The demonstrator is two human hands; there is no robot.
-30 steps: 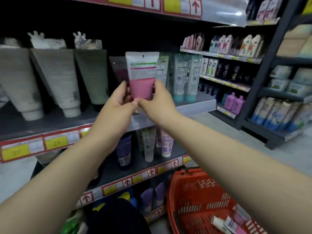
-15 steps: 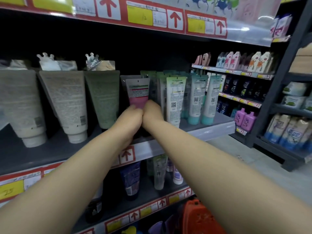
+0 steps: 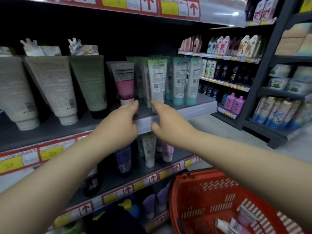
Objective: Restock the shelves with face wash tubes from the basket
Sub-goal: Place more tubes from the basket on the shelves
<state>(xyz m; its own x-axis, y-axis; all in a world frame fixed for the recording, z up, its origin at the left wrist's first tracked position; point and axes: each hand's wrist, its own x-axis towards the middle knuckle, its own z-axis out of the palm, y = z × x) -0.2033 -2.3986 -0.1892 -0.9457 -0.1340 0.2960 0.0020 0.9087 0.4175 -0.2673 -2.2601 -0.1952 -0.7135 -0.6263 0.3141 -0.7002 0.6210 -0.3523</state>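
On the middle shelf [image 3: 50, 130], the pink face wash tube [image 3: 125, 83] stands cap-down between a green tube [image 3: 89, 81] and a white-and-green tube [image 3: 157, 81]. Its back label shows green and red bars, but the print is too blurred to read. Yellow price tags [image 3: 11, 164] on the red shelf strip read "25", with red up-arrows alongside. Dark bottles [image 3: 225, 70] on the far rack read "CLEAR". The left hand [image 3: 118, 125] and right hand [image 3: 168, 122] hover empty, fingers loosely spread. The left fingertips [image 3: 134, 104] lie just beside the pink tube's white cap, though I cannot tell whether they touch it. The right hand hides the white-and-green tube's cap. The red basket [image 3: 194, 191] is cut off by the frame edge and the right forearm, and pale tubes [image 3: 222, 224] show inside.
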